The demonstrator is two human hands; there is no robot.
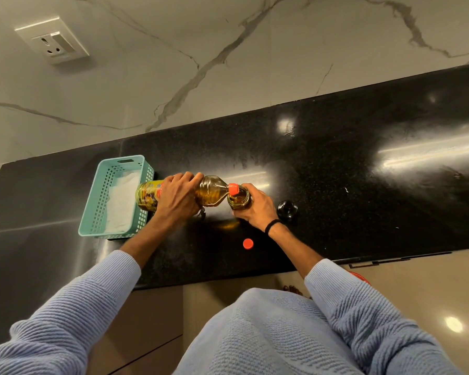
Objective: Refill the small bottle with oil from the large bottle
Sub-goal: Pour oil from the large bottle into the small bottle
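My left hand (178, 197) grips the large oil bottle (211, 192), which lies tilted almost flat with its orange-ringed neck over the mouth of the small bottle (238, 198). Golden oil fills much of the large bottle. My right hand (256, 208) wraps around the small glass bottle, which stands upright on the black counter (363, 171). A loose orange cap (247, 243) lies on the counter nearer to me. A black lid (287, 209) rests just right of my right hand.
A teal plastic basket (103, 196) holding a white cloth stands left of the bottles, touching the large bottle's base. A marble wall with a power socket (53, 40) rises behind. The counter's front edge runs below my forearms.
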